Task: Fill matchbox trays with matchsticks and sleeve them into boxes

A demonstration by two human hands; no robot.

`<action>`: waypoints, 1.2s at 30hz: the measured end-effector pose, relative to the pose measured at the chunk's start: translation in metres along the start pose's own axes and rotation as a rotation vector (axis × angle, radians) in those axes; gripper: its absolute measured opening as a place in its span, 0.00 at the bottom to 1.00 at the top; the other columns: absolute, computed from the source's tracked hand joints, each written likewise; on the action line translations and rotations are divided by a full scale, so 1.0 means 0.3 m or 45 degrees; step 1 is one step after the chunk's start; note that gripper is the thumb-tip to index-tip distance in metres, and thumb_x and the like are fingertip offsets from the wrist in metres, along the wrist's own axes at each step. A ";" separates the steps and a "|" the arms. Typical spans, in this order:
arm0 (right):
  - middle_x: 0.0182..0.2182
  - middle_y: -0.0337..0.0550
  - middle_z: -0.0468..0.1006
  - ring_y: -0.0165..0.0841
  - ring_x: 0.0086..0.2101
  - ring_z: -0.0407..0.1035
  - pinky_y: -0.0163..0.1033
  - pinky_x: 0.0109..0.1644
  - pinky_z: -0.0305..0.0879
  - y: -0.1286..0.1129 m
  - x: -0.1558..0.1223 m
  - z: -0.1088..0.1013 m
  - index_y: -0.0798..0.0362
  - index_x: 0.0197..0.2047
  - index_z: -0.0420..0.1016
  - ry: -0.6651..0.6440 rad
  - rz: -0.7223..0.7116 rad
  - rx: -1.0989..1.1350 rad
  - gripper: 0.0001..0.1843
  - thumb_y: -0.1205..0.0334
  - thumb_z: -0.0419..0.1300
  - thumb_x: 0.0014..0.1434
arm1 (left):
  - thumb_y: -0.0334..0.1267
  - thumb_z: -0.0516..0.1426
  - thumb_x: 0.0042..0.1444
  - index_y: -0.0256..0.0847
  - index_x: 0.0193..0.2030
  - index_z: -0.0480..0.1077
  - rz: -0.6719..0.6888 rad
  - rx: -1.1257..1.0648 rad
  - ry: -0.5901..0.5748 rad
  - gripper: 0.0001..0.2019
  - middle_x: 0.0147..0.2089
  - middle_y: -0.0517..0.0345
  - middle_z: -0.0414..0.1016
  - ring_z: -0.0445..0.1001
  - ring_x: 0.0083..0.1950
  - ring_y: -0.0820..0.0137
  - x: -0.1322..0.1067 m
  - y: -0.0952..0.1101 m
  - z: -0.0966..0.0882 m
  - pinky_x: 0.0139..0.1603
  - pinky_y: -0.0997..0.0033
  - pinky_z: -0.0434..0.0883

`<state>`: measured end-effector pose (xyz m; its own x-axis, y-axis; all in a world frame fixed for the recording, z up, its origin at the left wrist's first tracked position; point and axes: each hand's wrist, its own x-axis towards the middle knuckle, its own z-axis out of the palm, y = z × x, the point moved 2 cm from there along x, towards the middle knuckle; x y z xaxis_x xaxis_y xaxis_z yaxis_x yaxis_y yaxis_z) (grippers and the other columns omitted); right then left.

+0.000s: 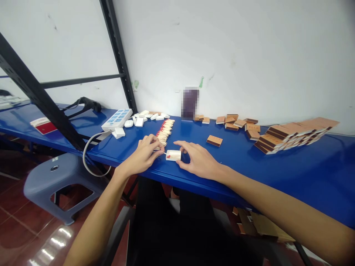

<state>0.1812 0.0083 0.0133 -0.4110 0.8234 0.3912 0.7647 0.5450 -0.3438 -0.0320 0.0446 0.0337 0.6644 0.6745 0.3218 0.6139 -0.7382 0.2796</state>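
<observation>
A small white matchbox tray (173, 155) with red-tipped matches in it lies near the front edge of the blue table (291, 166). My right hand (198, 159) rests beside it, thumb and fingers closed on the tray's right end. My left hand (144, 155) is curled just left of the tray, pinching a few matches at the near end of a long pile of red-tipped matches (165, 131). One brown matchbox sleeve (214, 140) lies alone behind my right hand.
Stacked brown matchboxes (294, 135) fill the right back of the table, loose ones (238, 122) the middle. White inner trays (146, 116), a power strip (117, 119) with cable, a red-and-white box (43, 125) sit left. A black steel frame (41, 99) and a grey stool (59, 177) stand at left.
</observation>
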 end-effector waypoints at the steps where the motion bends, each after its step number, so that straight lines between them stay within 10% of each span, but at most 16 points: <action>1: 0.44 0.45 0.79 0.42 0.43 0.73 0.50 0.49 0.68 -0.003 0.000 0.000 0.47 0.63 0.63 0.003 -0.019 0.018 0.28 0.58 0.60 0.60 | 0.41 0.47 0.69 0.43 0.42 0.69 -0.005 -0.025 0.029 0.12 0.48 0.52 0.65 0.63 0.50 0.61 0.002 0.012 0.005 0.54 0.56 0.60; 8: 0.46 0.45 0.79 0.40 0.45 0.73 0.49 0.50 0.68 -0.019 -0.002 -0.007 0.49 0.62 0.64 0.055 -0.046 0.085 0.28 0.58 0.61 0.60 | 0.41 0.53 0.66 0.44 0.42 0.74 0.014 -0.095 0.139 0.09 0.50 0.54 0.69 0.68 0.54 0.62 0.023 0.055 0.041 0.56 0.59 0.60; 12: 0.47 0.46 0.79 0.41 0.45 0.73 0.50 0.51 0.68 -0.019 -0.003 -0.005 0.49 0.61 0.66 0.032 -0.081 0.048 0.26 0.57 0.61 0.61 | 0.44 0.54 0.65 0.41 0.37 0.75 -0.133 -0.057 0.305 0.12 0.35 0.59 0.74 0.71 0.35 0.69 0.010 0.007 -0.015 0.46 0.65 0.63; 16: 0.47 0.47 0.78 0.41 0.46 0.72 0.50 0.52 0.68 -0.018 -0.002 -0.001 0.50 0.53 0.72 -0.022 -0.119 0.018 0.15 0.58 0.59 0.64 | 0.47 0.57 0.60 0.41 0.36 0.75 -0.296 0.031 0.141 0.12 0.24 0.64 0.70 0.68 0.26 0.70 -0.022 -0.063 -0.059 0.34 0.69 0.61; 27: 0.46 0.47 0.78 0.41 0.46 0.72 0.50 0.51 0.68 -0.019 0.001 0.000 0.51 0.49 0.74 -0.034 -0.122 0.004 0.12 0.58 0.59 0.63 | 0.45 0.55 0.64 0.42 0.37 0.73 -0.183 0.118 -0.108 0.11 0.37 0.55 0.71 0.71 0.40 0.63 -0.026 -0.111 -0.024 0.42 0.65 0.65; 36: 0.46 0.47 0.79 0.41 0.45 0.73 0.50 0.50 0.68 -0.012 -0.003 0.007 0.50 0.64 0.63 0.004 -0.060 0.043 0.28 0.56 0.60 0.61 | 0.38 0.48 0.67 0.39 0.37 0.68 -0.139 0.201 -0.078 0.11 0.40 0.51 0.69 0.69 0.44 0.60 -0.014 -0.085 0.011 0.48 0.59 0.66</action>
<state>0.1778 0.0060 0.0123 -0.4445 0.7963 0.4103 0.7273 0.5882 -0.3537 -0.0490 0.0607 0.0221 0.6121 0.7533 0.2406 0.7397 -0.6530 0.1626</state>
